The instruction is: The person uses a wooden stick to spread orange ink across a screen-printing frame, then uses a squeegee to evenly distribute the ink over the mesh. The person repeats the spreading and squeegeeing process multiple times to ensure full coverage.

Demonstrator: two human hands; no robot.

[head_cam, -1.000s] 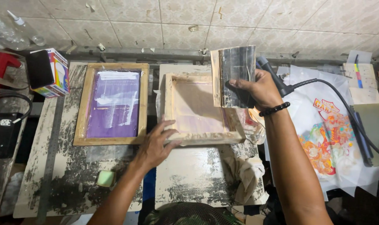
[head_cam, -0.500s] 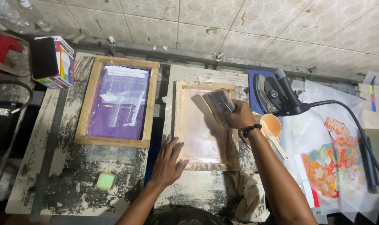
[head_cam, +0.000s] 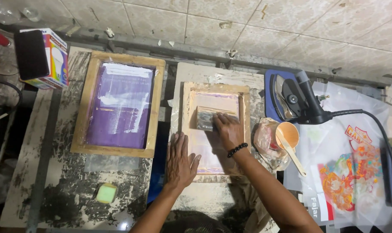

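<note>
A right hand (head_cam: 227, 129) grips a squeegee (head_cam: 206, 118) near the top of a small wooden screen frame (head_cam: 187, 129), the stroke seemingly barely begun. The left hand (head_cam: 180, 160) lies flat, fingers spread, on the frame's left rail; a purple screen (head_cam: 118, 108) rests left of it.

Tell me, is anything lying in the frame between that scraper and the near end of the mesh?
Nothing visible does. The right hand presses the scraper onto the mesh of the small frame, and the mesh toward its near end looks bare. The left hand rests flat on the frame's left rail, off the mesh.
</note>
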